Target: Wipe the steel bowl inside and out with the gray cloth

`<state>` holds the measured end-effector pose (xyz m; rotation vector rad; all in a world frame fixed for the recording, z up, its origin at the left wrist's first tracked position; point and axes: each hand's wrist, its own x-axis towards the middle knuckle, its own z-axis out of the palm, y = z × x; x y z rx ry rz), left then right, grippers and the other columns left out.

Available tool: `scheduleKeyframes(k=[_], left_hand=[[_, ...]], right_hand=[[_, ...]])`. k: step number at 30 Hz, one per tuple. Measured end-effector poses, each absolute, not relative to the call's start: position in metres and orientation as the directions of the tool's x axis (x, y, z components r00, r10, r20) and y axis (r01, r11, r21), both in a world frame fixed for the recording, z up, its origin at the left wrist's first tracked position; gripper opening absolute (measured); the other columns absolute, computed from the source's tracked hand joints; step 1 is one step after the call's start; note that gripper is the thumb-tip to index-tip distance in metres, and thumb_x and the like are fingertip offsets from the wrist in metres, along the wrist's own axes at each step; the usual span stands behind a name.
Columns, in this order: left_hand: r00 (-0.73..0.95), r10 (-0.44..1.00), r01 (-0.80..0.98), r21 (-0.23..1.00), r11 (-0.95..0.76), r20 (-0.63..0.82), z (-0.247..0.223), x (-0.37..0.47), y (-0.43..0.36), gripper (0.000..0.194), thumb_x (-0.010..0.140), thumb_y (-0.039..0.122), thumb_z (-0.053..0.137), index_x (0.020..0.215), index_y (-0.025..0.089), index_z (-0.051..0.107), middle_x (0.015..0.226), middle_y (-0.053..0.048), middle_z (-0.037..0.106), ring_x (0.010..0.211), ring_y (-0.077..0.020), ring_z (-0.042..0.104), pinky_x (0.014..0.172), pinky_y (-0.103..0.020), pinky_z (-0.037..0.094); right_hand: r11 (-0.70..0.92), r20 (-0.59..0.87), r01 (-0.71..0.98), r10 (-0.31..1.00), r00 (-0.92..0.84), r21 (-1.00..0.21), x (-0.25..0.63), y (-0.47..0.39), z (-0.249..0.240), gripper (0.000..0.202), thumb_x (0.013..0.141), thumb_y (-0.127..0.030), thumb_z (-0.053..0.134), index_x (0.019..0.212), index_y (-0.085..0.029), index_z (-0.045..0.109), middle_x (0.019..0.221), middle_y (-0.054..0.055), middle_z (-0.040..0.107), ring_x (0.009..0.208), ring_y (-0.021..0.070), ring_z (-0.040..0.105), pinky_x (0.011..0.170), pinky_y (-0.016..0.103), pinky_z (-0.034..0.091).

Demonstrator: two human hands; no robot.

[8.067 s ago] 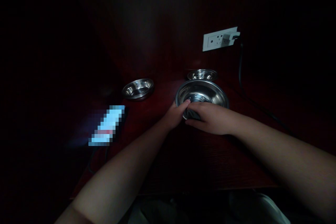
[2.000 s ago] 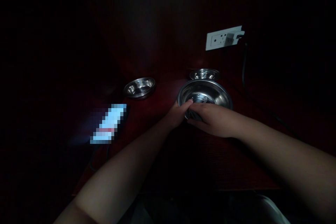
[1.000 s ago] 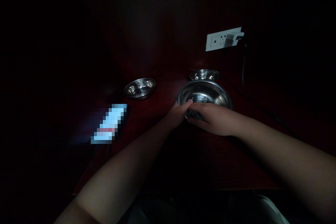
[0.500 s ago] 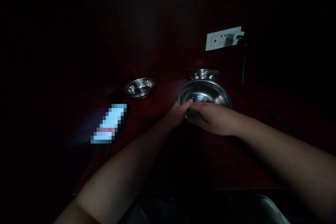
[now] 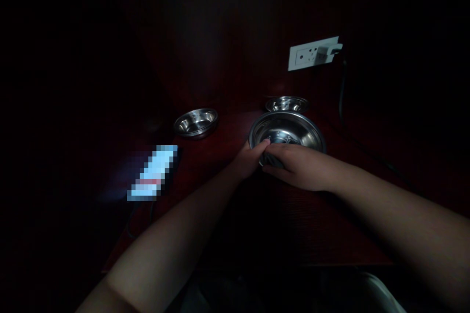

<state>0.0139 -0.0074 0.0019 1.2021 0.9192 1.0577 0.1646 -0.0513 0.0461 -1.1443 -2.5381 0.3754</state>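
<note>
A large shiny steel bowl [image 5: 306,133] is tipped toward me on the dark red table. My left hand [image 5: 246,160] is closed on its left rim, with the thumb over the edge and the fingers hidden behind the wall. Across the bowl's near side lies my right hand [image 5: 299,164], palm down, fingers bent into the bowl. A dark, streaky patch shows between its thumb and fingers; whether this is a cloth or a reflection I cannot make out. Just behind stands a smaller steel bowl [image 5: 286,103]. Further left sits another steel bowl, perhaps stacked [image 5: 196,124].
A lit phone with a blurred screen [image 5: 154,173] lies at the left, its cable trailing toward the table's front edge. On the back wall is a white socket plate [image 5: 301,58] with a plug; its black cord [image 5: 342,93] runs down the right side. The room is very dark.
</note>
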Motion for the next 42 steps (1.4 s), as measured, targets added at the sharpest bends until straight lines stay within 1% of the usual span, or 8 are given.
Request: scheduleKeyframes(k=[6, 12, 19, 25, 32, 37, 42], left_hand=[[0.260, 0.966, -0.141, 0.988, 0.056, -0.018, 0.0026, 0.0142, -0.0079, 0.036, 0.074, 0.036, 0.063, 0.103, 0.014, 0.062, 0.110, -0.012, 0.066, 0.105, -0.0250, 0.059, 0.094, -0.038, 0.042], [0.263, 0.964, -0.130, 0.989, 0.064, -0.028, 0.0040, 0.0137, -0.0083, 0.043, 0.074, 0.035, 0.064, 0.111, 0.013, 0.060, 0.106, -0.011, 0.067, 0.102, -0.0245, 0.061, 0.092, -0.037, 0.043], [0.251, 0.967, -0.135, 0.988, 0.071, -0.036, 0.0031, 0.0135, -0.0080, 0.048, 0.073, 0.037, 0.064, 0.114, 0.013, 0.058, 0.105, -0.010, 0.068, 0.102, -0.0247, 0.060, 0.092, -0.038, 0.043], [0.259, 0.965, -0.136, 0.988, 0.071, -0.033, 0.0041, 0.0138, -0.0087, 0.044, 0.075, 0.035, 0.063, 0.113, 0.014, 0.058, 0.111, -0.011, 0.066, 0.103, -0.0242, 0.060, 0.092, -0.037, 0.043], [0.247, 0.969, -0.113, 0.992, 0.060, -0.030, 0.0073, 0.0135, -0.0110, 0.044, 0.075, 0.034, 0.062, 0.115, 0.014, 0.058, 0.107, -0.011, 0.067, 0.104, -0.0246, 0.060, 0.093, -0.038, 0.043], [0.245, 0.969, -0.110, 0.993, 0.044, -0.016, 0.0064, 0.0136, -0.0104, 0.043, 0.075, 0.035, 0.063, 0.112, 0.014, 0.060, 0.103, -0.010, 0.069, 0.104, -0.0255, 0.060, 0.094, -0.038, 0.042], [0.248, 0.969, -0.109, 0.993, 0.048, -0.020, 0.0065, 0.0135, -0.0100, 0.043, 0.075, 0.035, 0.062, 0.112, 0.014, 0.060, 0.106, -0.011, 0.068, 0.106, -0.0262, 0.059, 0.094, -0.039, 0.042]], right_hand=[[0.646, 0.183, 0.669, 0.756, -0.629, -0.368, 0.1638, -0.0523, 0.0480, 0.029, 0.088, -0.034, 0.050, 0.110, -0.017, 0.057, 0.108, 0.011, 0.065, 0.095, 0.0227, 0.061, 0.086, 0.035, 0.045], [0.645, 0.185, 0.662, 0.755, -0.629, -0.383, 0.1641, -0.0516, 0.0472, 0.029, 0.088, -0.034, 0.050, 0.111, -0.018, 0.057, 0.110, 0.011, 0.065, 0.098, 0.0230, 0.061, 0.088, 0.035, 0.044], [0.650, 0.195, 0.663, 0.753, -0.629, -0.371, 0.1637, -0.0512, 0.0457, 0.031, 0.088, -0.035, 0.048, 0.110, -0.016, 0.058, 0.107, 0.011, 0.066, 0.094, 0.0228, 0.062, 0.084, 0.035, 0.045], [0.645, 0.191, 0.664, 0.757, -0.625, -0.379, 0.1642, -0.0515, 0.0458, 0.030, 0.088, -0.036, 0.049, 0.109, -0.016, 0.059, 0.108, 0.012, 0.066, 0.095, 0.0235, 0.062, 0.086, 0.037, 0.045], [0.645, 0.191, 0.666, 0.756, -0.625, -0.375, 0.1626, -0.0537, 0.0485, 0.029, 0.087, -0.035, 0.051, 0.108, -0.017, 0.058, 0.109, 0.010, 0.065, 0.095, 0.0230, 0.061, 0.086, 0.036, 0.045], [0.641, 0.190, 0.678, 0.762, -0.619, -0.361, 0.1628, -0.0534, 0.0470, 0.030, 0.086, -0.038, 0.052, 0.107, -0.017, 0.058, 0.105, 0.010, 0.066, 0.090, 0.0222, 0.062, 0.082, 0.035, 0.046], [0.637, 0.194, 0.681, 0.766, -0.613, -0.362, 0.1627, -0.0538, 0.0461, 0.032, 0.085, -0.039, 0.053, 0.107, -0.017, 0.058, 0.105, 0.010, 0.066, 0.090, 0.0231, 0.062, 0.081, 0.035, 0.046]])
